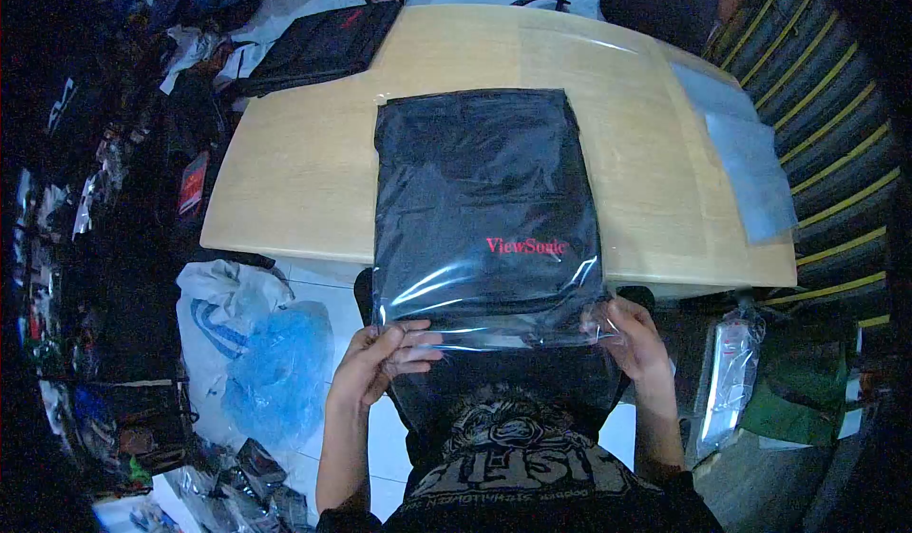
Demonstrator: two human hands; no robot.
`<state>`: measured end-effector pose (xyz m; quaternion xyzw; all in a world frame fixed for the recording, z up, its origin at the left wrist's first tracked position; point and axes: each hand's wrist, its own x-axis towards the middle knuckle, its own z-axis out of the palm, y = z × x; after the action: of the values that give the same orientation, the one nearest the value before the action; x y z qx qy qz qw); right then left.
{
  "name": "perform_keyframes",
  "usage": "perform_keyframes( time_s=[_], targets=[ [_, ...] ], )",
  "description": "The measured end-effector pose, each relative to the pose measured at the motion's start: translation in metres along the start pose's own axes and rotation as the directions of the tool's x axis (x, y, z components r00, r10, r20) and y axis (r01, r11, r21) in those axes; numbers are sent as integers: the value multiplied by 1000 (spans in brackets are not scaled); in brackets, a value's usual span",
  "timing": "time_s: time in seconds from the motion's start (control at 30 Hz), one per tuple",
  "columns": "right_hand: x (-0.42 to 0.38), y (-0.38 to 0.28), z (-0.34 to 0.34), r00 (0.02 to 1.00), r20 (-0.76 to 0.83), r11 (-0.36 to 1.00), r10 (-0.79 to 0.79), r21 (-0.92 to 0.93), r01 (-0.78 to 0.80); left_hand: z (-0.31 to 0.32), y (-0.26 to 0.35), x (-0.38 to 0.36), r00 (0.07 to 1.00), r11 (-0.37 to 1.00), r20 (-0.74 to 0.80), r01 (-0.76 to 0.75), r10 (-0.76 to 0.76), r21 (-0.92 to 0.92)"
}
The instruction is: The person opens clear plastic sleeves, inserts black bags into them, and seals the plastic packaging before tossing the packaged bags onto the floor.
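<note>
A folded black fabric item (480,177) with red "ViewSonic" lettering lies inside a clear plastic bag (475,333) on the table. The bag's near end hangs over the table's front edge, toward my body. My left hand (385,354) pinches the bag's near left corner, thumb on top and fingers beneath the film. At the near right corner, my right hand (629,338) grips the plastic with its fingertips, partly seen through it. The film between both hands is stretched and shiny.
Another black folded item (328,48) lies at the table's (294,172) far left corner. Flat clear plastic bags (746,167) lie at its right edge. Blue and white plastic bags (271,362) are on the floor at left. A dark round seat (658,3) stands beyond.
</note>
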<state>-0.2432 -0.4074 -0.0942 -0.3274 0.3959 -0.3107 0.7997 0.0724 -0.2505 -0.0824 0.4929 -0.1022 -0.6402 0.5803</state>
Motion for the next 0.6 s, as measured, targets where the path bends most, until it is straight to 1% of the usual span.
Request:
perform_keyframes(
  time_s=[0.03,0.07,0.1,0.13,0.17,0.2,0.23,0.3,0.33,0.37,0.4,0.47,0.5,0.6],
  targets=[
    [-1,-5,2,989,140,999,-40,-30,45,-2,0,1,1000,999,7,-6,7,-32],
    [1,-5,5,991,129,999,-22,-40,28,-4,-1,3,1000,998,13,-11,12,-64],
    [1,-4,8,993,116,999,-3,-49,9,-6,0,5,998,1000,-65,7,-9,-31],
    [1,-3,10,995,101,998,16,-59,-10,-8,-2,7,995,1000,-98,-15,17,14],
    [7,1,6,999,16,991,42,-128,-40,-10,-4,11,991,998,-129,-38,45,58],
    [7,4,8,1000,8,991,0,-135,1,-11,-4,13,985,993,-158,-59,75,103],
    [9,7,13,999,3,989,-44,-143,44,-5,-1,11,981,996,-175,-68,78,63],
    [9,11,20,993,-1,983,-118,-144,117,-6,-8,13,980,992,-157,-121,124,31],
    [9,13,19,993,-1,985,-117,-126,116,-9,-11,15,978,989,-148,-147,147,14],
    [10,15,17,993,-1,988,-116,-107,115,-12,-14,17,980,989,-138,-140,144,40],
    [10,16,14,994,-2,990,-114,-89,113,-15,-14,15,991,995,-95,-95,99,39],
    [3,6,10,998,61,993,-28,-111,35,-19,-8,11,1000,999,-8,-11,11,43],
    [0,-2,11,995,95,992,15,-126,-3,-25,-6,12,997,999,74,-28,25,38],
    [-2,-13,20,990,139,998,9,-65,0,-24,8,18,996,998,82,-21,26,-66]
  ],
)
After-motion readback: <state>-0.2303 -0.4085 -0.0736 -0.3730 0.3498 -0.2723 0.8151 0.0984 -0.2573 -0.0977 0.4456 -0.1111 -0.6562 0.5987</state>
